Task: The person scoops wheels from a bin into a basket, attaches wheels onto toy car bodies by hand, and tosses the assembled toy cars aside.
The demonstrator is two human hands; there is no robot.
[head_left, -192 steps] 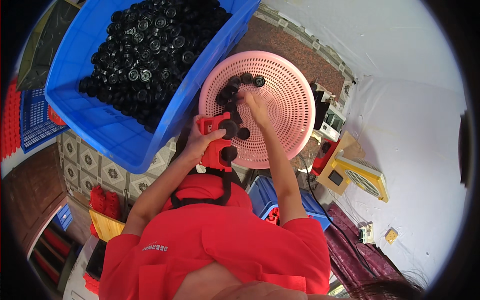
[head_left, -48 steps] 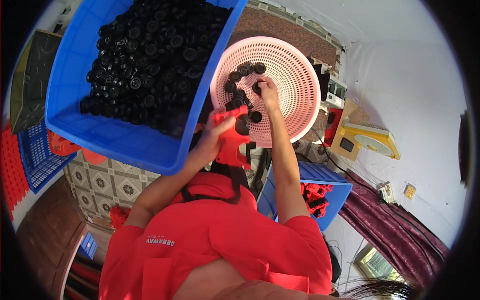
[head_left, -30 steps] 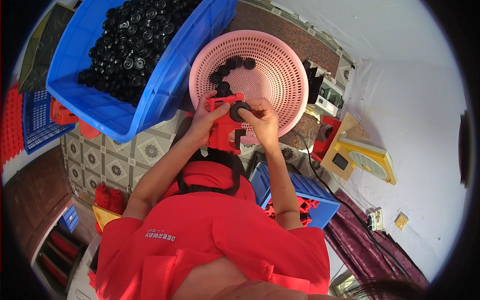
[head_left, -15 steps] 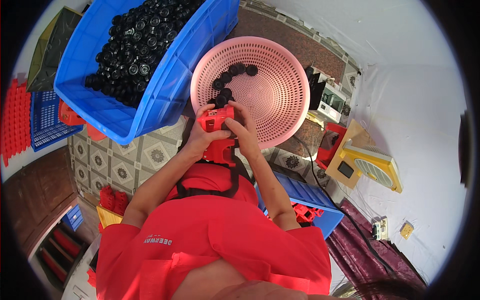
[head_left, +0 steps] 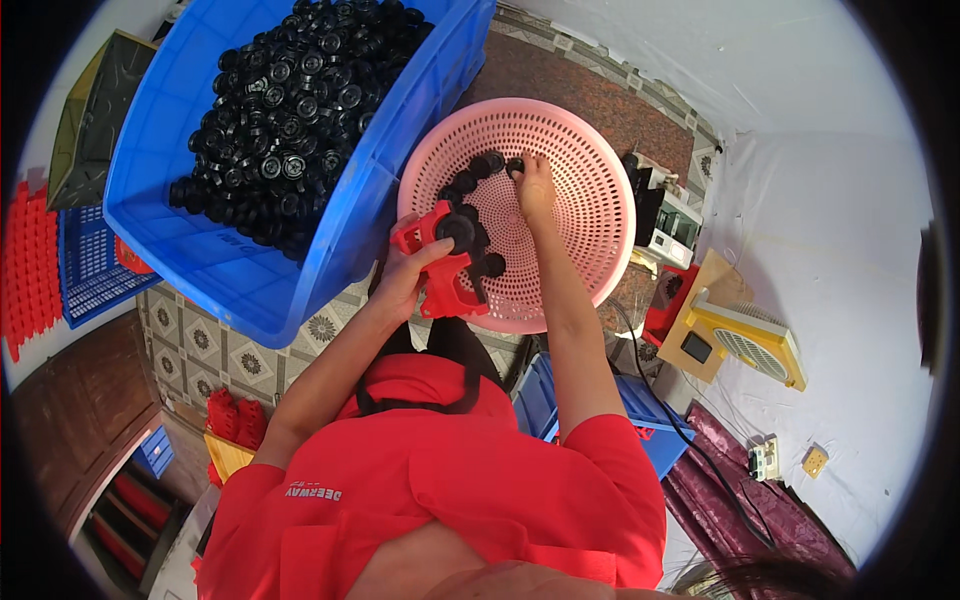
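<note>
Now your right hand (head_left: 537, 190) has left the red part (head_left: 442, 292) your left hand (head_left: 404, 272) grips, a black wheel (head_left: 513, 167) at the right fingertips, closure unclear.

Wheels (head_left: 295, 115) in bin (head_left: 255, 290), left of basket (head_left: 590, 215) (loose wheels (head_left: 464, 183) inside too); crate (head_left: 537, 402) on basket's near side.

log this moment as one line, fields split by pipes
left hand: holding red plastic part | right hand: touching black wheel inside pink basket | blue tub: heaped with black wheels

Smooth white wall (head_left: 820, 250) beside grey diamond-patterned floor tiles (head_left: 220, 348)
Purple fabric curtain (head_left: 702, 500) at lower right; dark brown wooden panel (head_left: 85, 385) at left.
</note>
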